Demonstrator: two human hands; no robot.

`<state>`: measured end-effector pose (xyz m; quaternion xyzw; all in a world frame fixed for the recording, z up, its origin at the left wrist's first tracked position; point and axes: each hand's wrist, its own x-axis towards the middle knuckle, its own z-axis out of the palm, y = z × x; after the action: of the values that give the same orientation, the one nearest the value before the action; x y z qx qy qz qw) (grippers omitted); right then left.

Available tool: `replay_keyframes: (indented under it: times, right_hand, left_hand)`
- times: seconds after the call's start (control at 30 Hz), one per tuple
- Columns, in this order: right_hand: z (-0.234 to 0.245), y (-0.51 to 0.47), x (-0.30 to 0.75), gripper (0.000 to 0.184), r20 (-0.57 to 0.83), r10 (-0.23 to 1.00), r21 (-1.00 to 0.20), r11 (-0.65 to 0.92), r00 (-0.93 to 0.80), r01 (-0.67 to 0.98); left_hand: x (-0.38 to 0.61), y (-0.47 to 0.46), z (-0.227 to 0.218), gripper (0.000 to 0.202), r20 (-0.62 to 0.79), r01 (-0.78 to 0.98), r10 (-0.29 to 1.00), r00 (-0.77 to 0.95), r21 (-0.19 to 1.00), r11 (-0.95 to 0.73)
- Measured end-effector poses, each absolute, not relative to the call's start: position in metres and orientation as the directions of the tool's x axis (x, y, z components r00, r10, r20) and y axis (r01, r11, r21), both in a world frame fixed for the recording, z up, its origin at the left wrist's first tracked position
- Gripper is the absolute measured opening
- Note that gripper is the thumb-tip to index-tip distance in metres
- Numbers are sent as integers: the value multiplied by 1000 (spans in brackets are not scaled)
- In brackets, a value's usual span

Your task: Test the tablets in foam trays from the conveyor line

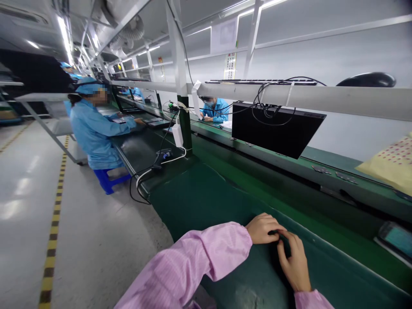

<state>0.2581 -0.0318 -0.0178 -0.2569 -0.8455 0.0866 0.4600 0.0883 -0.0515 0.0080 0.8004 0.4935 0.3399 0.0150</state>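
My left hand rests on the green mat at the near edge of the bench, fingers curled closed around a small dark thing I cannot make out. My right hand lies just to its right, fingertips bent and touching the same dark spot between the two hands. Both arms wear pink sleeves.
A dark monitor hangs tilted from the white rail. A phone lies at the right. Cables and a white adapter run along the post. A co-worker in blue sits at left; another person sits across.
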Motion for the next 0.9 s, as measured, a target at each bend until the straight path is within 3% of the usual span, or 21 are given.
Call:
replay_keyframes:
  times: [0.43,0.63,0.9]
  right_hand:
    - [-16,-35,257,31,714,496,-364,866,-495,342]
    - [-13,-37,256,33,713,479,-351,876,-512,332]
    - [-17,-36,257,33,708,494,-369,868,-505,333]
  left_hand:
    - [88,-54,13,26,508,796,838,196,417,-439]
    - [87,-53,10,22,580,758,798,164,444,-478]
    - [87,-55,13,24,549,754,817,174,460,-469]
